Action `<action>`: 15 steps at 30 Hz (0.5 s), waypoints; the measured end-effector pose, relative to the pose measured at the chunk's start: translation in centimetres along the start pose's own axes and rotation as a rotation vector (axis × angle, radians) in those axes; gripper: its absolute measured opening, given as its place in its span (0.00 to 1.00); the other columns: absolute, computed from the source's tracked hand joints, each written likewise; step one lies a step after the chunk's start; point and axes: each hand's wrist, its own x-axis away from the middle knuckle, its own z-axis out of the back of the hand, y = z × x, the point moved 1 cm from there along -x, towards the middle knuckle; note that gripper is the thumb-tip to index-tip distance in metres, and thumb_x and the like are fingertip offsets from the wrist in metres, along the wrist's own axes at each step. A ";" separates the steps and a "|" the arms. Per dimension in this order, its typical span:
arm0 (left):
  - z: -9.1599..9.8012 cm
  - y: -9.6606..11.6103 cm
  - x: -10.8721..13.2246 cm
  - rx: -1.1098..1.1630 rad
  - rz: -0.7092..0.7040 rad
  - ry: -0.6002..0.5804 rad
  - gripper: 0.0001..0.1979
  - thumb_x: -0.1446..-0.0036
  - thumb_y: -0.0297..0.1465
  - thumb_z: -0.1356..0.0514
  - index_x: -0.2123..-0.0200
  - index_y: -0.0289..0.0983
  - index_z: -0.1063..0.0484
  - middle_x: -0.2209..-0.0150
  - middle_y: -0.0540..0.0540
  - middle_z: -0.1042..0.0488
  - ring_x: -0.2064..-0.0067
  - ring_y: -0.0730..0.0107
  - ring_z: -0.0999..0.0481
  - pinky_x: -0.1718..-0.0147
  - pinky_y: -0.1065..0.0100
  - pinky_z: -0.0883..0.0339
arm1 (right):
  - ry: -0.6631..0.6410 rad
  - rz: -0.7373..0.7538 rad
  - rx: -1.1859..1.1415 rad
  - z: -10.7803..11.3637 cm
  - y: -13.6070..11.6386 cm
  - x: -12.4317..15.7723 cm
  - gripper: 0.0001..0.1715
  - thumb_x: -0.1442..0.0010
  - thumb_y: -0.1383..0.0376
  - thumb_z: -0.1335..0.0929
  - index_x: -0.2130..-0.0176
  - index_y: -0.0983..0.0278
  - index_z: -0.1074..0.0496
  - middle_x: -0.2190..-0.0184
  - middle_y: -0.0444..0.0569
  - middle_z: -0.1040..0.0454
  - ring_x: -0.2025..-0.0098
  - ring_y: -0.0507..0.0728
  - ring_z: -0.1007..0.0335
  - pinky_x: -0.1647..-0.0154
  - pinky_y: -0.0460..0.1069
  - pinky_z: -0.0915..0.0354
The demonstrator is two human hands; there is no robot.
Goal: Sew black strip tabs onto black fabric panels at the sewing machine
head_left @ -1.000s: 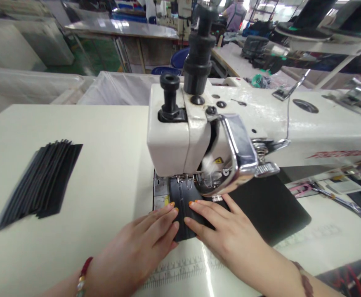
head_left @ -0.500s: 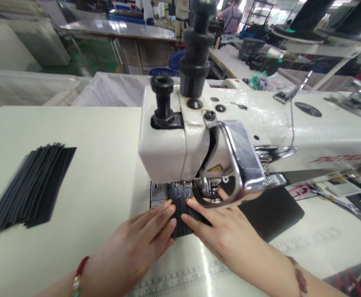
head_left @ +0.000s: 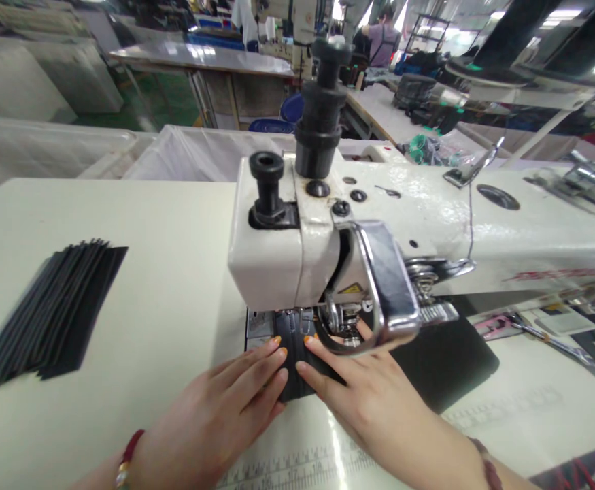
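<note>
A narrow black strip of material [head_left: 293, 386] with a raised line along its middle lies under the head of a white sewing machine [head_left: 269, 265]. My left hand [head_left: 220, 412] rests on its left side, fingers stretched out flat. On the other side, my right hand [head_left: 373, 391] lies with fingers spread and fingertips pressing the strip; some fingers are hidden behind the chrome guard [head_left: 392, 272]. The strip's far end runs under the presser foot, beside a metal plate [head_left: 260, 327]. I cannot make out the needle.
A fanned stack of black strips [head_left: 57, 313] lies on the table's left. Right of the machine's needle area are a flat black panel [head_left: 445, 367], pink-handled scissors [head_left: 496, 327] and dark scraps. A printed ruler [head_left: 297, 469] runs along the near side. A person [head_left: 383, 41] stands far behind.
The view has tipped slightly, so the machine sits a little lower in it. Both hands stay on the black strip, with little visible movement against the machine.
</note>
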 end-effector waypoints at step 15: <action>-0.2 -0.2 0.2 -0.025 0.000 -0.015 0.13 0.35 0.25 0.49 0.51 0.30 0.30 0.47 0.36 0.30 0.44 0.55 0.31 0.52 0.58 0.27 | -0.012 -0.021 -0.023 0.6 -0.3 -0.4 0.18 0.32 0.62 0.38 0.44 0.57 0.34 0.43 0.47 0.32 0.42 0.55 0.39 0.32 0.59 0.66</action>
